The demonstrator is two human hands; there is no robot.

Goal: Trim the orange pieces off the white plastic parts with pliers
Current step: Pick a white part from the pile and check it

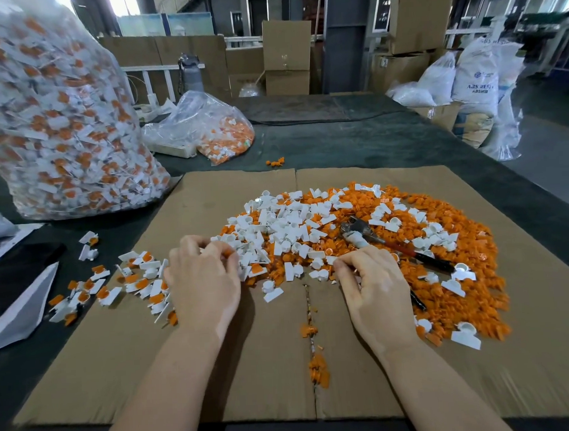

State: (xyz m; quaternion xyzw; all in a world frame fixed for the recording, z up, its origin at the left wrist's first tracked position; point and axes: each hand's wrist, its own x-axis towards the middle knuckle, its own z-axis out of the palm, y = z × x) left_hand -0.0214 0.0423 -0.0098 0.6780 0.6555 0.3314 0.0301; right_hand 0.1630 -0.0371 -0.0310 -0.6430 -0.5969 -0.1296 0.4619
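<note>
On the brown cardboard sheet (218,365) lies a heap of bright orange pieces (459,292) mixed with plain white plastic parts (286,221); the pliers (392,246) have a grey metal head and red and black handles. The bench (371,140) is dark grey-green. The clear bag (54,127) shows a speckle of white and orange, and the far sacks (472,76) are white with blue print.

You are sitting in a factory or warehouse work hall. Stacked brown cardboard boxes (287,57) stand behind your dark, cloth-covered desk (355,140), and white woven resin sacks (474,80) lean together on the concrete floor to the right. A tall clear plastic bag stuffed with white-and-orange moulded parts (57,121) rises at your left, and a flattened brown cardboard sheet (194,203) serves as your work mat, heaped with loose plastic pieces.
</note>
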